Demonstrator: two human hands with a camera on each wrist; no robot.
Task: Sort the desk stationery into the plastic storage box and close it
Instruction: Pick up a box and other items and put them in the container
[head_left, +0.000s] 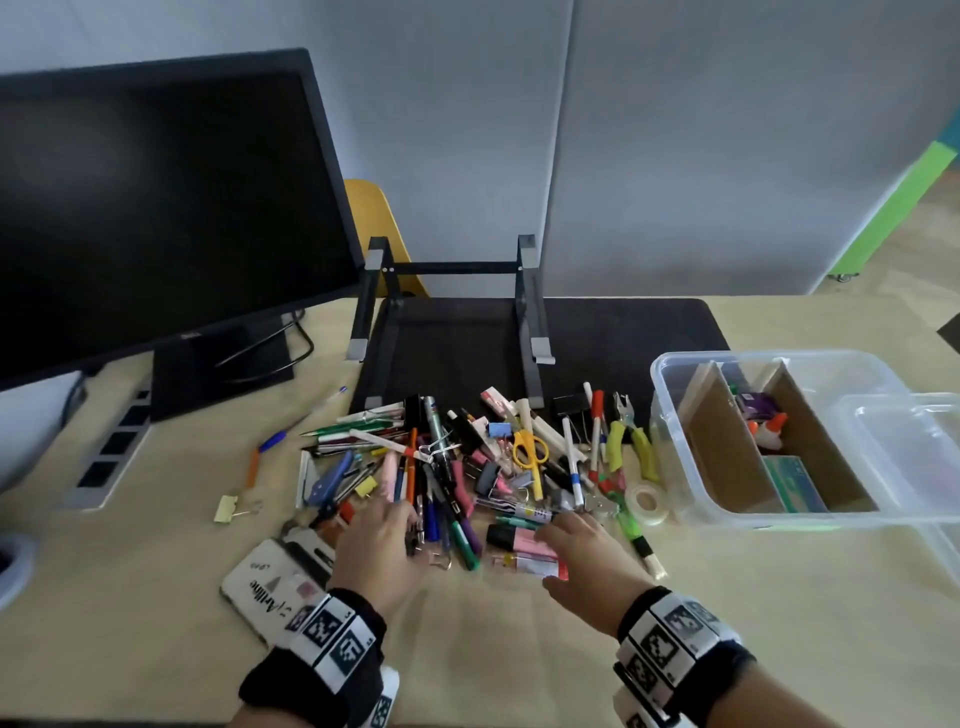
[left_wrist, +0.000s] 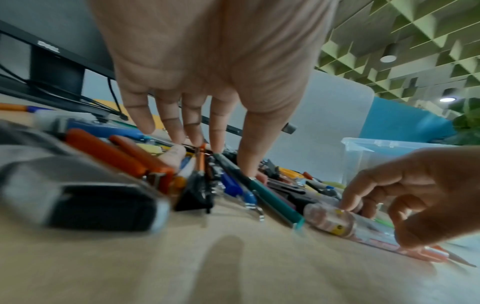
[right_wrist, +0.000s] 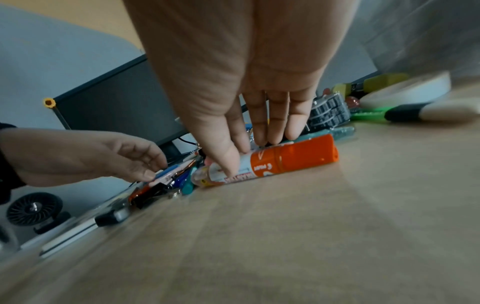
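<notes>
the left hand (head_left: 376, 540) lay with straight, released fingers on the heaped pile of coloured pens and clips (head_left: 457, 467), probably to rake pens together. the right hand (head_left: 584, 553) had thumb and fingers closing on the fat orange-capped marker (right_wrist: 272, 164) at the pile's near edge (easiest to lift free). the clear plastic storage box with cardboard dividers (head_left: 670, 379) stood open just right of the pile, its clear lid (head_left: 883, 415) beside it; bare wooden desk (head_left: 493, 649) in front left room to withdraw.
</notes>
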